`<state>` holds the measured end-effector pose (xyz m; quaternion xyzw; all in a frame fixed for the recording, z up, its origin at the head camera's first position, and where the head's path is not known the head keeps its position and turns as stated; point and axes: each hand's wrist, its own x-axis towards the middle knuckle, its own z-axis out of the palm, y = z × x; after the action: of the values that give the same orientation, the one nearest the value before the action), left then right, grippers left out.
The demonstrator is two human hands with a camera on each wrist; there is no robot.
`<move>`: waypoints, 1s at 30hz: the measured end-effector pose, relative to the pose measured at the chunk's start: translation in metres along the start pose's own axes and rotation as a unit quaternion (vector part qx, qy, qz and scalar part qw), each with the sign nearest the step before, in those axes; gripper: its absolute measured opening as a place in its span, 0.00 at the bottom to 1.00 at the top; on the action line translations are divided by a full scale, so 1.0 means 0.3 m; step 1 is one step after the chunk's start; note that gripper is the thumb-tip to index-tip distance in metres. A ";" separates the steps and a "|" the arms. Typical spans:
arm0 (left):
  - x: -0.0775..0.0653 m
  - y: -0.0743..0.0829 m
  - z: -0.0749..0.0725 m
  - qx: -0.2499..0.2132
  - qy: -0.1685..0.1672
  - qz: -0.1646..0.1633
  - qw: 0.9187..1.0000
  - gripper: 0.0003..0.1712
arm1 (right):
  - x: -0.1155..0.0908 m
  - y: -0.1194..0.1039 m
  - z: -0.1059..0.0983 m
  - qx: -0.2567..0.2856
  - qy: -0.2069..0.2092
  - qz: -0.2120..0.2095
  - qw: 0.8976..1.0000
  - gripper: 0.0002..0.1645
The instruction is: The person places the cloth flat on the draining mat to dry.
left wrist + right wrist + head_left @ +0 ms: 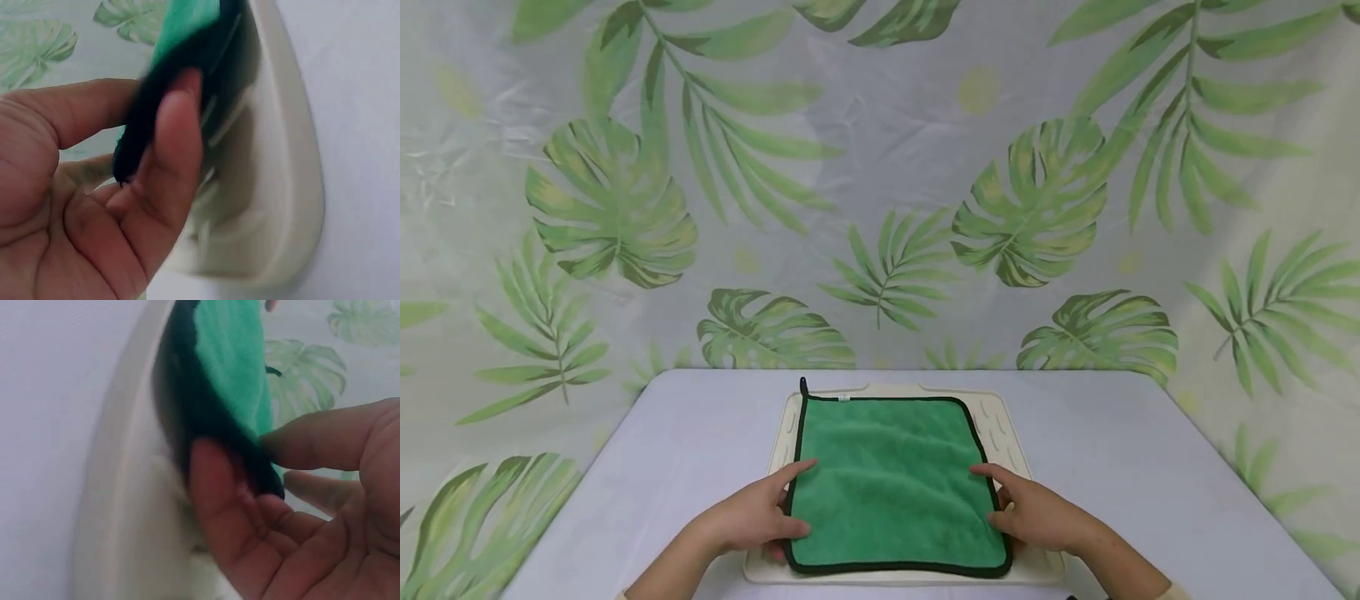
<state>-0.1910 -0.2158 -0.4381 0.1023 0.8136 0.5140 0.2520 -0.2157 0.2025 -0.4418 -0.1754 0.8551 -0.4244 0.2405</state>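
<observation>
A green cloth (891,475) with a dark edging and a small loop at its far left corner lies spread over a cream ridged tray (1018,454). My left hand (756,517) pinches the cloth's left edge, and in the left wrist view its fingers (178,131) curl under the dark border. On the opposite side my right hand (1037,508) grips the right edge, with fingers (215,481) beneath the border in the right wrist view. Both held edges are lifted above the tray. Most of the tray's inside is hidden under the cloth.
The tray stands on a table with a white cover (1142,467), near its front edge. Behind the table hangs a pale curtain (895,167) printed with green leaves.
</observation>
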 end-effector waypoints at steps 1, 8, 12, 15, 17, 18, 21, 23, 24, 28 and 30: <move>-0.006 -0.003 -0.008 -0.007 -0.001 0.001 1.000 0.55 | -0.003 0.005 -0.001 0.007 -0.001 -0.002 1.000 0.41; -0.018 -0.016 -0.064 -0.028 -0.025 -0.015 0.999 0.56 | 0.000 0.039 -0.027 0.082 -0.018 0.001 0.996 0.40; 0.030 -0.025 -0.072 -0.018 0.016 -0.016 1.000 0.51 | 0.037 0.036 -0.052 0.083 -0.001 -0.003 0.997 0.38; 0.091 -0.024 -0.070 -0.012 0.079 -0.026 0.996 0.46 | 0.092 0.029 -0.071 0.078 0.029 -0.002 0.997 0.34; 0.136 -0.015 -0.072 -0.006 0.119 -0.033 0.992 0.42 | 0.141 0.023 -0.079 0.068 0.058 0.004 0.996 0.30; 0.158 -0.009 -0.074 -0.005 0.133 -0.033 0.990 0.41 | 0.167 0.018 -0.083 0.061 0.074 0.007 0.995 0.29; 0.223 0.015 -0.083 -0.007 0.160 -0.033 0.987 0.39 | 0.249 0.007 -0.092 0.031 0.118 0.020 0.992 0.25; 0.260 0.031 -0.089 -0.020 0.162 -0.035 0.986 0.39 | 0.295 0.004 -0.098 0.008 0.139 0.029 0.990 0.24; 0.274 0.037 -0.092 -0.026 0.160 -0.036 0.986 0.39 | 0.315 0.004 -0.103 -0.002 0.144 0.033 0.989 0.24; 0.308 0.050 -0.097 -0.040 0.158 -0.045 0.986 0.39 | 0.356 0.002 -0.125 -0.022 0.146 0.041 0.988 0.25; 0.314 0.050 -0.098 -0.043 0.158 -0.045 0.986 0.40 | 0.361 -0.002 -0.140 -0.015 0.141 0.039 0.989 0.27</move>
<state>-0.2880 -0.1921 -0.4434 -0.0277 0.8238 0.5466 0.1477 -0.3285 0.1745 -0.4478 -0.0838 0.8929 -0.4226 0.1312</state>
